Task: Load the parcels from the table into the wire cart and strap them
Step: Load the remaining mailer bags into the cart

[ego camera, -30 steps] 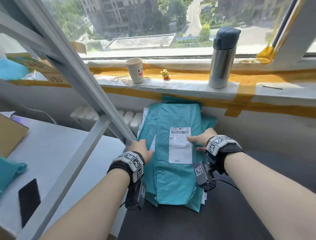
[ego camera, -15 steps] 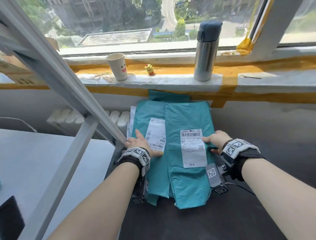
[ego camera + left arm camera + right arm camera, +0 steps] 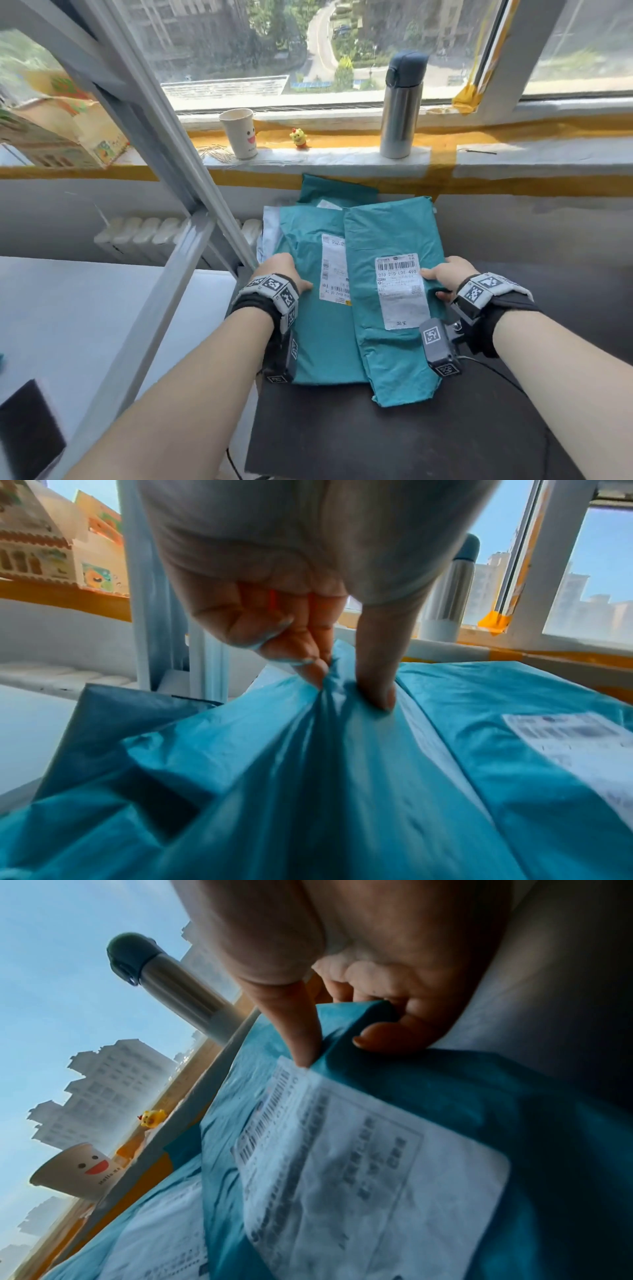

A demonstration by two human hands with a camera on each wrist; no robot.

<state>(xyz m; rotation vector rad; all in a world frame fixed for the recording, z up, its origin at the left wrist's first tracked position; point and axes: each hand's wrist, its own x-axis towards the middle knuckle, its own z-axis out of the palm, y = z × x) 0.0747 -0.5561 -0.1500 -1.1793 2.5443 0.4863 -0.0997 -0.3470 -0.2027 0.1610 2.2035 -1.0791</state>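
From the head view, a small stack of teal poly-mailer parcels lies on the dark desk (image 3: 428,442) just below the window sill. The top parcel (image 3: 394,240), with its white shipping label (image 3: 402,291), overlaps the lower parcel (image 3: 310,325) to its left, and more bags show behind them. The left hand (image 3: 279,272) holds the lower parcel at its left edge; the right hand (image 3: 443,275) holds the top parcel at its right edge. No wire cart can be seen. A paper cup (image 3: 238,133), a little yellow toy (image 3: 298,138) and a steel flask (image 3: 400,106) stand on the sill, well apart from the stack, and a grey metal frame (image 3: 164,161) slants past on the left.

The left wrist view shows the left fingers (image 3: 308,653) and thumb curled and pinching a gathered fold of the teal film, which bunches into creases under the pull.

The right wrist view shows the right thumb pressing down beside the label while the right fingers (image 3: 387,1039) curl under the bag's edge, so that hand grips the parcel too.

These bags look light, soft and rather slick; the film would likely slip or stretch if pinched alone. A safer hold, I'd judge, is under the padded body at both sides, lifting the stack flat.
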